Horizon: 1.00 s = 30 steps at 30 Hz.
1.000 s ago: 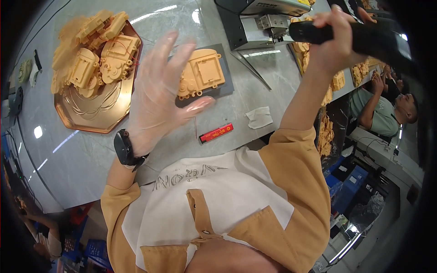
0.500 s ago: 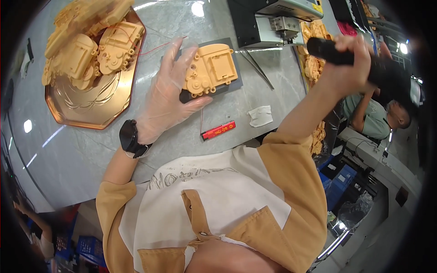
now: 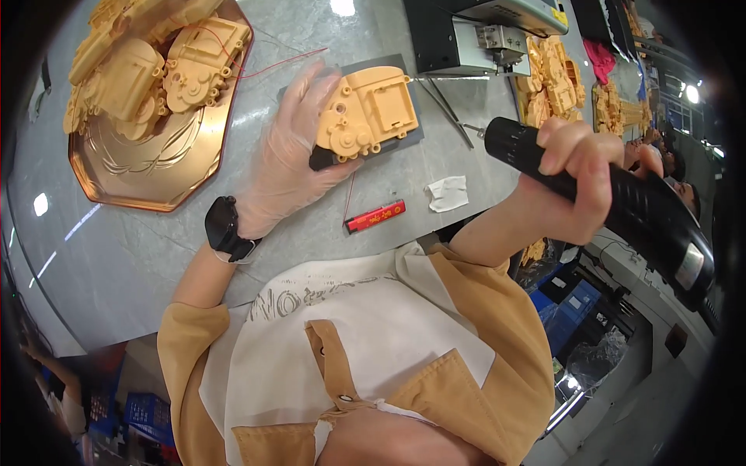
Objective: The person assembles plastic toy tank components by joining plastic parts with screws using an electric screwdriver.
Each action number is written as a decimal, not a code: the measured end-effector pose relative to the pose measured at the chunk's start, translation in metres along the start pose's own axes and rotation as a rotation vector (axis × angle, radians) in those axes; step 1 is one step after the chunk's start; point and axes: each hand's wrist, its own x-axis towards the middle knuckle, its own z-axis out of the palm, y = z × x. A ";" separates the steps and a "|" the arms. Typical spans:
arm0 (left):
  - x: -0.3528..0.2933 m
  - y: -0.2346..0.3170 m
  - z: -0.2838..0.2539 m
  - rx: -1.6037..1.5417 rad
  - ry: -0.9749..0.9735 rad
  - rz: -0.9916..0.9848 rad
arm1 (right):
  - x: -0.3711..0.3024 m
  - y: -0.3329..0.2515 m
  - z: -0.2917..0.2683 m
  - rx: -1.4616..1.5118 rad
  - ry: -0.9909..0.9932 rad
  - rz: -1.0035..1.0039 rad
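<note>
My left hand [image 3: 291,151], in a clear plastic glove, grips the left side of a yellow-orange plastic housing [image 3: 395,109], fingers along its upper left edge and thumb below. The housing lies on a dark block [image 3: 402,142], its recessed pocket and round bosses facing up. My right hand [image 3: 579,163], which looks bare, is wrapped round a black electric screwdriver [image 3: 649,221]. Its thin bit points left, to the right of the housing and apart from it. A cord leaves the tool's rear end.
An octagonal gold tray [image 3: 148,190] heaped with similar housings [image 3: 132,78] stands at left. Tweezers [image 3: 449,113], a red stick-shaped item [image 3: 375,217] and a white scrap [image 3: 447,194] lie on the grey table. A black machine [image 3: 435,46] stands behind; more housings [image 3: 556,78] lie right.
My right hand has brought the screwdriver down and to the left, so its bit now shows near the tweezers. My left hand still holds the housing on the block.
</note>
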 end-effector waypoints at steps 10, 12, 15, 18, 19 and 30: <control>-0.003 -0.004 0.001 -0.055 0.026 0.044 | -0.023 0.003 0.037 0.085 0.003 0.163; -0.005 -0.006 0.000 -0.037 0.033 0.081 | -0.027 0.009 0.041 0.057 -0.017 0.168; -0.006 -0.006 -0.001 -0.065 0.019 0.052 | -0.028 0.014 0.045 0.030 -0.023 0.178; -0.005 -0.008 0.000 -0.070 0.030 0.071 | -0.029 0.020 0.042 0.021 -0.053 0.162; -0.006 -0.007 0.000 -0.071 0.032 0.065 | -0.029 0.021 0.041 0.007 -0.090 0.134; -0.008 -0.011 0.003 -0.063 0.030 0.063 | -0.022 0.017 0.044 0.038 -0.102 0.242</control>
